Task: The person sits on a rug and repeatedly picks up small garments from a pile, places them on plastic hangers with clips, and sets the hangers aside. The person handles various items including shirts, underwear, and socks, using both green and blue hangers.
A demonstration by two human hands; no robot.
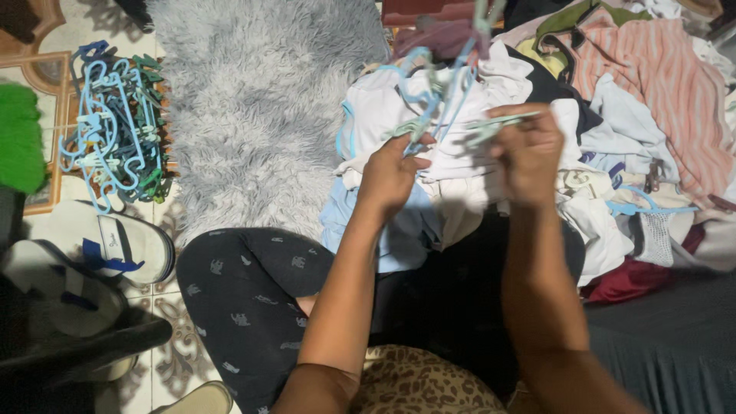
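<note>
Fingers of both hands clamped on hangers | over clothes pile

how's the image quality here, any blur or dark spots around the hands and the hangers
Head view: the left hand and right hand are softly blurred, and so are the pale hangers they hold; the clothes pile is brightly lit, its whites near washed out; the lower frame falls into deep shadow; the grey rug and the hanger heap on the floor look sharper.

Home floor: patterned tiles, shaggy grey rug, laundry heap, hanger pile, sandals.
</note>
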